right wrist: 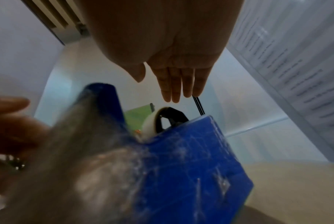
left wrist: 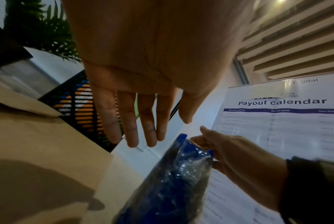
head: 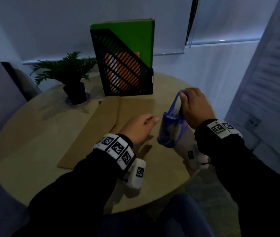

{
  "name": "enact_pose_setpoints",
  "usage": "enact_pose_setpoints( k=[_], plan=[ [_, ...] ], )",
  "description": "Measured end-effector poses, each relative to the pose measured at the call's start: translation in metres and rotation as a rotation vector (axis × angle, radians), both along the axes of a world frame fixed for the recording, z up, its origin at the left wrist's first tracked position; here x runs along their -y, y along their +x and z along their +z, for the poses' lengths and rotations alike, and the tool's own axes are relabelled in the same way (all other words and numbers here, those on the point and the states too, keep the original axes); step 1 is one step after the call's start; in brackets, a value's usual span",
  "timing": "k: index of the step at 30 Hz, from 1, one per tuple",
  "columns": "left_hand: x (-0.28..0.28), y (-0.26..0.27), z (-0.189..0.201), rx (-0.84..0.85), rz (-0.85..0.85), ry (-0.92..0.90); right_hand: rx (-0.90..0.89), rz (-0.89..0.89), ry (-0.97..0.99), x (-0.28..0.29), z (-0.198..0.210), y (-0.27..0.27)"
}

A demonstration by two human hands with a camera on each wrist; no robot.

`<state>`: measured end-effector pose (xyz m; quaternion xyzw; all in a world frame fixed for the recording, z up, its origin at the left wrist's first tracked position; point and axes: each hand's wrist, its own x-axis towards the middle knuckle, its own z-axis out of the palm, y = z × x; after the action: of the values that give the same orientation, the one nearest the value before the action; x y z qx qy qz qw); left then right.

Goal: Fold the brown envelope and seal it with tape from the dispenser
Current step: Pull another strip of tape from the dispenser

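Head view dim overall; blue plastic bag (head: 170,129) semi-transparent, contents hard to make out from above, lower part blurred. Right wrist view shows white tape roll on a black dispenser (right wrist: 163,121) poking out of the bag mouth, rest of it hidden inside the bag; near side of bag heavily blurred. Right hand (head: 196,107) held above the bag near its raised handle loop; head view suggests thumb at the loop, but right wrist view shows fingers (right wrist: 178,84) straight and together, so can't tell if anything is pinched. Left hand (head: 140,128) hovers just left of the bag over the brown envelope (head: 112,122), fingers (left wrist: 131,121) straight, slightly spread, holding nothing; contact with bag unclear. Envelope lies flat on the round wooden table (head: 33,134), long flap open along its left side, near corner covered by the left wrist. Behind it: black mesh file holder (head: 124,71) with green folder (head: 135,36), and a small potted plant (head: 71,74). Left wrist view: wall sheet reading "Payout calendar" (left wrist: 281,103), smaller text illegible.
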<state>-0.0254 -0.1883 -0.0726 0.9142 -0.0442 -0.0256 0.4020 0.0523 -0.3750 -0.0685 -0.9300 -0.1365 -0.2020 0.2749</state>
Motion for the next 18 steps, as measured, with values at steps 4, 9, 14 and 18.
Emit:
enact_pose_setpoints(
  k=[4, 9, 14, 18],
  plan=[
    [0.015, 0.013, 0.006, 0.047, 0.036, -0.145, -0.132, -0.036, 0.037, 0.006, 0.001, 0.017],
    [0.032, 0.026, -0.001, 0.061, 0.054, -0.253, -0.196, -0.061, 0.075, 0.011, -0.001, 0.038],
    [0.037, 0.030, -0.007, 0.032, 0.077, -0.339, -0.239, -0.071, 0.001, 0.012, -0.004, 0.044],
    [0.037, 0.033, -0.006, -0.006, 0.088, -0.423, -0.256, -0.088, -0.081, 0.012, -0.001, 0.047]
  ],
)
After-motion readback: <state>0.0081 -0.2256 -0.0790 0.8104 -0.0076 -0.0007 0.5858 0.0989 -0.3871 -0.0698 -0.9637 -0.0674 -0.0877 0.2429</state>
